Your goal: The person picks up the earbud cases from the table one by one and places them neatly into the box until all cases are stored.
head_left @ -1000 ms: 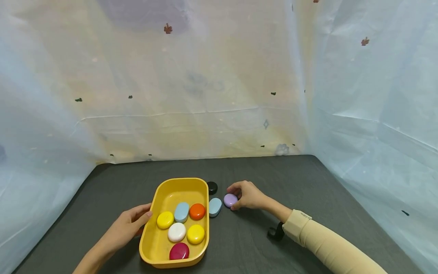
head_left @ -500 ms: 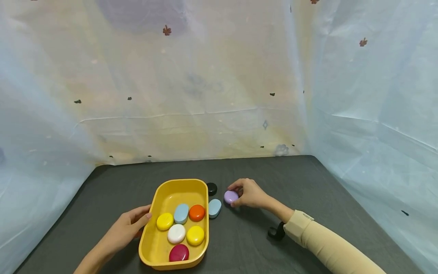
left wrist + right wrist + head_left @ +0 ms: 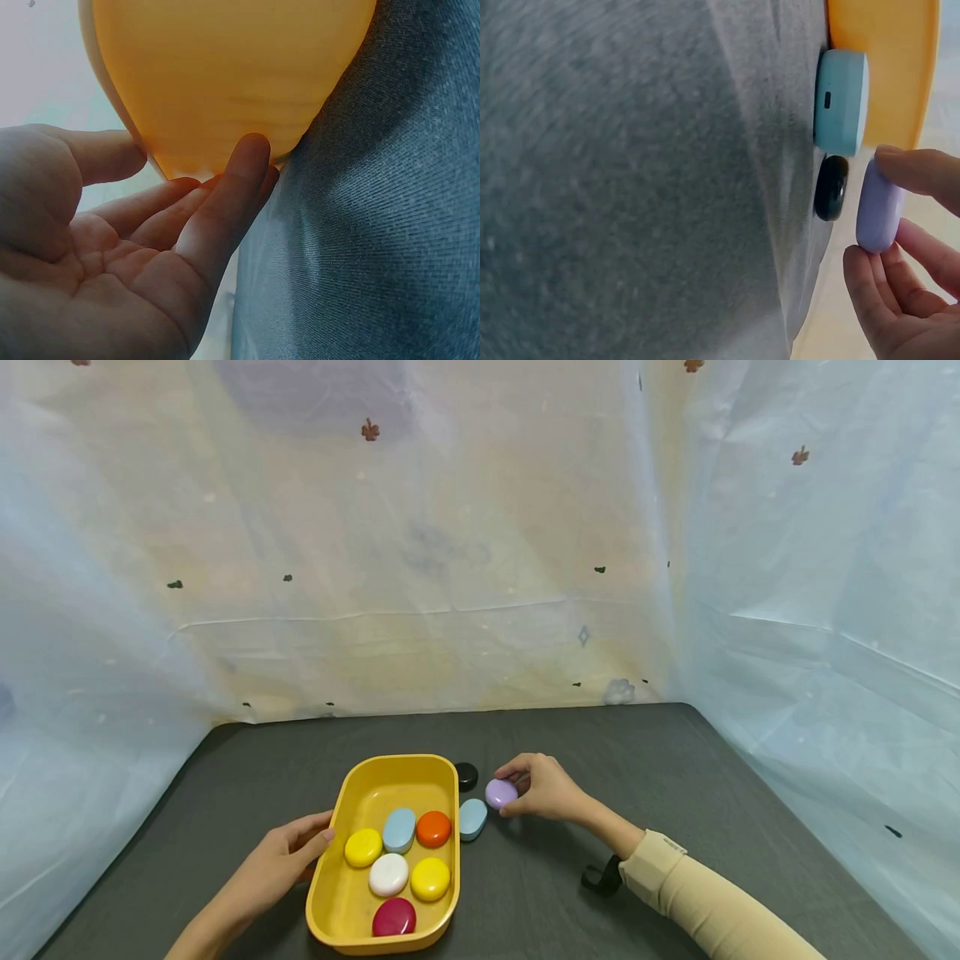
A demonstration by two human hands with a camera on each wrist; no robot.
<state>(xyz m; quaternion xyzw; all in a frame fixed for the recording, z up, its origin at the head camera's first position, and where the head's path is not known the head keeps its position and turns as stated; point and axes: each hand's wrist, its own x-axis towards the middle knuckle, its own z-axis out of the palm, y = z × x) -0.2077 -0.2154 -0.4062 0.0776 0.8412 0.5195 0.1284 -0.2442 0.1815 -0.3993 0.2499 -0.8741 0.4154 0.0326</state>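
Note:
A smooth purple disc [image 3: 501,793] with rounded edges is pinched between the thumb and fingers of my right hand [image 3: 546,787]. In the right wrist view the disc [image 3: 879,208] stands off the dark cloth, its rim between thumb and fingertips. My left hand [image 3: 281,860] holds the left side of a yellow tray [image 3: 321,902], thumb at the rim and fingers against the outer wall [image 3: 217,90]. Inside the tray lie a light-blue oval piece [image 3: 399,830], an orange disc [image 3: 433,829], a white disc [image 3: 388,874], a dark-red disc [image 3: 393,917] and two yellow discs [image 3: 363,847].
Right of the tray, a second light-blue oval piece [image 3: 472,819] and a black disc [image 3: 467,777] sit on the dark cloth-covered table [image 3: 600,743]. A black strap [image 3: 602,878] hangs from the right wrist. Pale printed sheets [image 3: 450,527] wall in the back and sides.
The purple disc has been raised off the cloth and moved slightly left, toward the tray, in my right hand. My left hand and the tray stay put.

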